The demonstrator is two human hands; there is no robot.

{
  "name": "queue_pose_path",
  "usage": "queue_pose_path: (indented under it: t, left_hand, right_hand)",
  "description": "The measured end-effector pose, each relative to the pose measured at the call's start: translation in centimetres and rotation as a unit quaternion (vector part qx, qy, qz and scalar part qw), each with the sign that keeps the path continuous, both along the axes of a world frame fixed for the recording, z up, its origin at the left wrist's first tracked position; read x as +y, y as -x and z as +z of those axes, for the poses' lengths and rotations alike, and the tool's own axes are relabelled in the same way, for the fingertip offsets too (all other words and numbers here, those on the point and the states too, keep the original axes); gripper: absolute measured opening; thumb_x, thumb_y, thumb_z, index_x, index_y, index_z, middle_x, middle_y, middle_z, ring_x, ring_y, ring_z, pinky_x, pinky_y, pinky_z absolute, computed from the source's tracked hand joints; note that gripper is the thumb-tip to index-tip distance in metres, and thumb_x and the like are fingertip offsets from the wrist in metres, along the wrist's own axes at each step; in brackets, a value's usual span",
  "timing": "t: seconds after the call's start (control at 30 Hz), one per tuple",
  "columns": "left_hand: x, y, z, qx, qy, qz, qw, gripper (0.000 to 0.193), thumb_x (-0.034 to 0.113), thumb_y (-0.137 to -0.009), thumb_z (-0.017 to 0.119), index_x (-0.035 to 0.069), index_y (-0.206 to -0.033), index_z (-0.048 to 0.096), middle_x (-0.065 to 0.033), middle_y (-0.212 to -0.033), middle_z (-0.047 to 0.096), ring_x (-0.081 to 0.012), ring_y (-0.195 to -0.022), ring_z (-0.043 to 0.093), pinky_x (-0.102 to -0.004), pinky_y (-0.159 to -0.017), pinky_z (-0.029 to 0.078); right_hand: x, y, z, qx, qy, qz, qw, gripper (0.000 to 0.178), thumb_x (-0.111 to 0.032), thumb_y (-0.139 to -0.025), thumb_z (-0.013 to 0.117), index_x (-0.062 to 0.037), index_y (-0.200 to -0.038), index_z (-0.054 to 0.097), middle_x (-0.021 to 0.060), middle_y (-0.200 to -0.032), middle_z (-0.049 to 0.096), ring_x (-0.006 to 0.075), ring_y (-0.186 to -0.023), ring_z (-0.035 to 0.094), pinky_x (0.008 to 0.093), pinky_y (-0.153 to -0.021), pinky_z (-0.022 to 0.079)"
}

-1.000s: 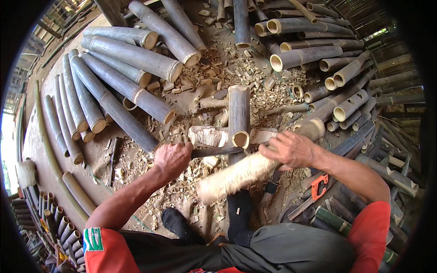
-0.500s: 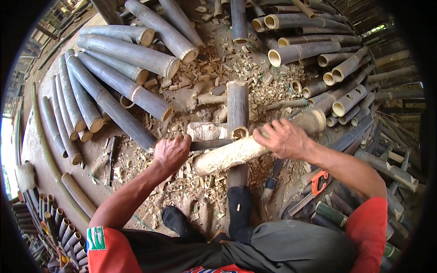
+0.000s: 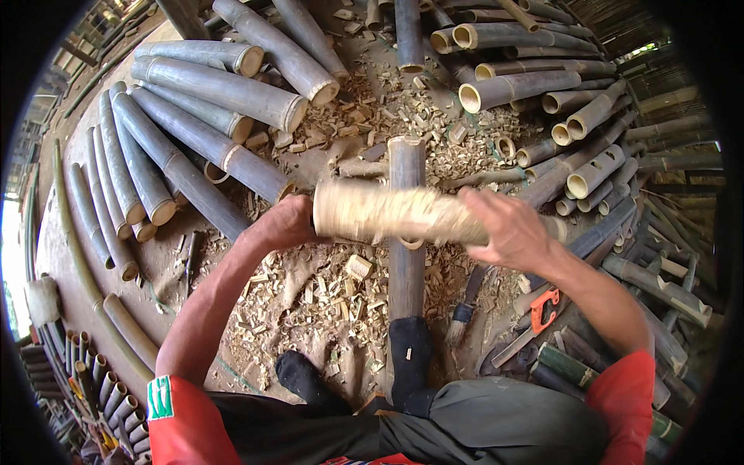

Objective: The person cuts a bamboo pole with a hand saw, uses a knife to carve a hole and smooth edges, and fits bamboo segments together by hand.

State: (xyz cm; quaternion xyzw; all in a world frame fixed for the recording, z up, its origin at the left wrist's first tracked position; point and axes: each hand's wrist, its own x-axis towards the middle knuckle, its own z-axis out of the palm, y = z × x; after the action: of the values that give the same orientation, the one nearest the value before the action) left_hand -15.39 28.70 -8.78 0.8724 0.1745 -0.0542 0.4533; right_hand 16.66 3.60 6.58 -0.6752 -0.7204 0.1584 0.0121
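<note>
A thick pale wooden club [image 3: 387,211], blurred by motion, lies level in the air across a dark bamboo tube [image 3: 407,283]. My right hand [image 3: 515,229] is closed round the club toward its right end. My left hand [image 3: 288,221] is a fist beside the club's left end. The dark flat blade that stuck out of this fist a moment ago is hidden behind the club now. The bamboo tube runs away from me, its near end at my dark-socked foot [image 3: 408,353]. A cut opening in the tube shows partly beneath the club.
Wood chips [image 3: 341,298] litter the ground. Long bamboo poles [image 3: 221,93] fan out at the far left, and shorter tubes [image 3: 519,89] are stacked at the right. An orange-handled saw [image 3: 545,308] lies right of my legs, near a brush [image 3: 459,325]. A dark stick [image 3: 191,263] lies on the left.
The club has swung from a slant to nearly level, its left end rising away from me. My left fist has moved farther away. My right hand has shifted slightly right.
</note>
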Motion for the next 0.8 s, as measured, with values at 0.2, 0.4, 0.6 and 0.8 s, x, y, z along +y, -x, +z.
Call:
queue_pose_path:
  t: [0.2,0.4,0.6,0.8]
  left_hand:
    - [0.1,-2.1,3.6,0.02,-0.141,-0.074,0.987,0.069,0.07,-0.098,0.061,0.005,-0.082,0.079,-0.011,-0.058,0.062,-0.0249,-0.053,0.063,-0.0455,-0.053,0.051]
    - [-1.0,-2.1,4.5,0.131,-0.16,-0.039,0.978,0.063,0.062,-0.101,0.062,0.005,-0.082,0.078,-0.0132,-0.062,0.066,-0.0286,-0.058,0.066,-0.0472,-0.059,0.053]
    - [-1.2,-2.3,4.4,0.172,-0.203,-0.065,0.962,0.063,0.063,-0.101,0.061,0.005,-0.085,0.078,-0.0091,-0.061,0.065,-0.0244,-0.049,0.06,-0.0428,-0.049,0.05]
    - [-7.8,-0.3,3.6,0.022,-0.277,-0.031,0.96,0.04,0.047,-0.094,0.076,0.008,-0.096,0.071,-0.0074,-0.081,0.066,-0.0202,-0.066,0.064,-0.0396,-0.054,0.054]
  right_hand:
    - [-0.3,0.7,2.6,0.248,-0.066,-0.229,0.939,0.073,-0.03,-0.08,0.086,0.0038,-0.136,0.051,0.0224,-0.126,0.069,0.0338,-0.113,0.07,0.0451,-0.099,0.054]
    - [-2.3,3.0,1.6,0.311,-0.007,-0.262,0.913,0.076,-0.032,-0.081,0.086,0.0051,-0.137,0.052,0.0222,-0.127,0.067,0.0306,-0.117,0.067,0.0436,-0.103,0.052]
    - [-2.8,3.1,0.4,0.186,0.218,-0.238,0.928,0.075,-0.03,-0.078,0.085,0.0062,-0.134,0.051,0.0288,-0.117,0.071,0.0381,-0.103,0.073,0.0454,-0.096,0.056]
    - [-4.8,2.7,2.4,0.188,0.044,-0.273,0.942,0.072,-0.024,-0.076,0.085,0.0039,-0.134,0.051,0.0282,-0.12,0.071,0.0425,-0.105,0.073,0.0492,-0.095,0.056]
